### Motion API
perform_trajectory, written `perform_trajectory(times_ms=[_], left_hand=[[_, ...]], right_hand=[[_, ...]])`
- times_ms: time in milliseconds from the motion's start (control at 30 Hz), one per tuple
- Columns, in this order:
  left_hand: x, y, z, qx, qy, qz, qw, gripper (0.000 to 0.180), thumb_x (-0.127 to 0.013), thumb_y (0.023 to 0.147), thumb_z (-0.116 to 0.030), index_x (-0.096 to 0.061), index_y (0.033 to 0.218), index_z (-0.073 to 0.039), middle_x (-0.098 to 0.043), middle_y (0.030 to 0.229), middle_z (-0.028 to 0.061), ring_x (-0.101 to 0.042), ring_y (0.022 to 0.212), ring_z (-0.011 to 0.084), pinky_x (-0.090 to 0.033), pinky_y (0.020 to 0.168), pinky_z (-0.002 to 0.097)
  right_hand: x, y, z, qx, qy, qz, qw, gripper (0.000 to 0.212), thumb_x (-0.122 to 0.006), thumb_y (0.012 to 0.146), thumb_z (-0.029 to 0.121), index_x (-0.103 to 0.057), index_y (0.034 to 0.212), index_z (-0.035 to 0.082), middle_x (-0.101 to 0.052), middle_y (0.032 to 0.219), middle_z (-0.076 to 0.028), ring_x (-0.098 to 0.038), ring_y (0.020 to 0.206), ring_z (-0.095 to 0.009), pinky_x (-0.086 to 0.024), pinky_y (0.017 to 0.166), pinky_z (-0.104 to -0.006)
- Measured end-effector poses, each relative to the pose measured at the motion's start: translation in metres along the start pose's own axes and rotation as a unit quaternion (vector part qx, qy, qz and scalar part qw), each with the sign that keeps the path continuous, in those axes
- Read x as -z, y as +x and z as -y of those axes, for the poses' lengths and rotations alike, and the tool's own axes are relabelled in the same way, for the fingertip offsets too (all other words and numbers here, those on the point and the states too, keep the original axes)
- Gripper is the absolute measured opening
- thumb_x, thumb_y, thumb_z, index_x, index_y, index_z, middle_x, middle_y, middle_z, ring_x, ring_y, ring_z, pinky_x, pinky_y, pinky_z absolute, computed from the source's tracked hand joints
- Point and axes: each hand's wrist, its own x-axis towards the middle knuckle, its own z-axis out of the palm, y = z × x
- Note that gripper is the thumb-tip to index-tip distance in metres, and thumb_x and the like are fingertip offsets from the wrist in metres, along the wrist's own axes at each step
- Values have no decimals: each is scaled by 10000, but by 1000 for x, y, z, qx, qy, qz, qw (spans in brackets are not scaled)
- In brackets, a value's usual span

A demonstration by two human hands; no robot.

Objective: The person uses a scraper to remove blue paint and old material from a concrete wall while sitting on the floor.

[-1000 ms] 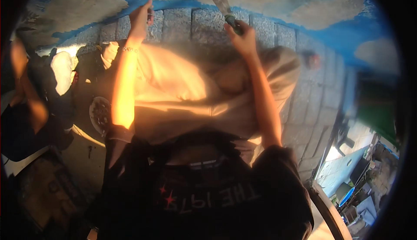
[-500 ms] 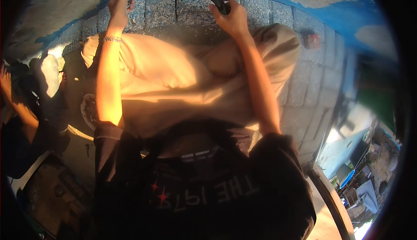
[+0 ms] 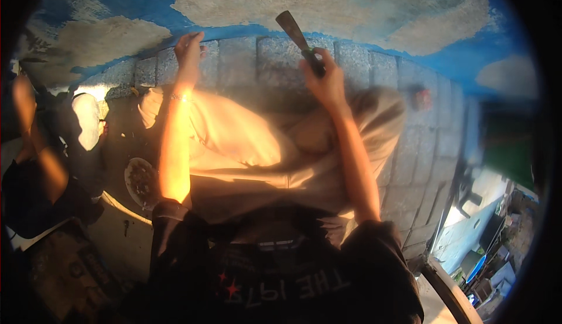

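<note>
My right hand is closed round the dark handle of a paint scraper. Its flat blade points up and to the left, in front of the wall, whose blue paint has worn off in large pale patches. Whether the blade touches the wall I cannot tell. Close to the foot of the wall, my left hand holds nothing visible, its fingers loosely stretched and the thumb apart. Both forearms reach over my crossed legs in tan trousers.
Grey paving blocks run along the wall's foot. A small red object lies on them at right. Beside my left elbow stands a round dish with bits in it. Another person's arm shows at far left. Clutter fills the lower right.
The view has tilted up, so more wall shows and my hands appear lower in the picture. The scraper's whole blade is visible now. The other person's arm has moved.
</note>
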Motion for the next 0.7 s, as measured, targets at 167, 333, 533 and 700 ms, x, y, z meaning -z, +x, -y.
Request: perform_trajectory(times_ms=[167,333,533,700], left_hand=[[3,8,8,-22,-19,1,1000,195,-703,788,-135,-579,935,-106,-568,794,-2,-552,622,115,-426,519,230],[-4,7,12,-36,-18,30,999,196,-697,796,-153,-575,935,-89,-576,797,14,-548,609,102,-409,492,217],[1,-6,-8,-25,21,65,997,355,-677,821,-320,-566,1021,-48,-593,889,34,-555,632,104,-427,543,239],[-16,-30,-22,-17,105,297,949,676,-443,863,-654,-539,1133,-42,-617,1050,89,-596,757,141,-470,663,280]], right_hand=[[1,0,4,-9,-12,41,999,321,-708,794,251,-614,1023,47,-646,657,-141,-649,588,-304,-480,543,-331],[3,0,2,16,-47,26,998,322,-723,769,247,-636,980,20,-658,762,-166,-655,668,-315,-492,596,-357],[-4,1,4,50,-78,12,996,298,-733,756,234,-636,895,-12,-624,780,-165,-619,676,-334,-473,612,-389],[-15,9,56,-21,16,60,998,295,-713,783,231,-616,888,-28,-616,833,-186,-612,677,-349,-468,596,-393]])
